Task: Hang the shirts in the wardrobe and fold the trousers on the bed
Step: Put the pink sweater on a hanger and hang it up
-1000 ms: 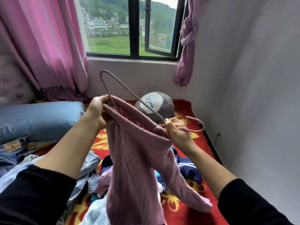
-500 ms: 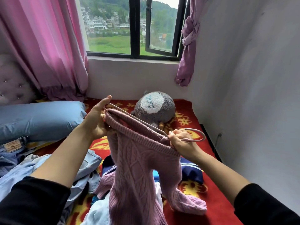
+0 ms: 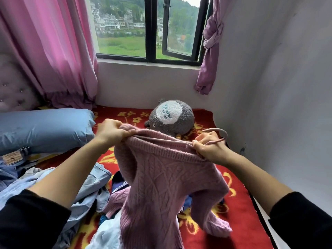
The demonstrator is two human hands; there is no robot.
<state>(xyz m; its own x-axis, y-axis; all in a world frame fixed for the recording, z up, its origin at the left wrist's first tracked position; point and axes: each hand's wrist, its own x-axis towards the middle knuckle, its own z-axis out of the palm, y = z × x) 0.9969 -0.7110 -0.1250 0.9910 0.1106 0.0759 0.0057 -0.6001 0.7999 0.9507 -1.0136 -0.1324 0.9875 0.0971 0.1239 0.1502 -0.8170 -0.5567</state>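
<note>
The pink sweater (image 3: 161, 186) hangs over the bed (image 3: 239, 203), its collar stretched over a hanger (image 3: 222, 131). The left hand (image 3: 112, 131) has a closed grip on the collar's far end, and the right hand (image 3: 208, 147) pinches the collar at the hook. This looks like an early hanging step: next the shoulders need settling before the carry to the wardrobe, which is not in view. Pink curtains (image 3: 53, 47) frame the window above a blue pillow (image 3: 45, 126), a heap of clothes (image 3: 86, 186) and a grey plush toy (image 3: 172, 117).
</note>
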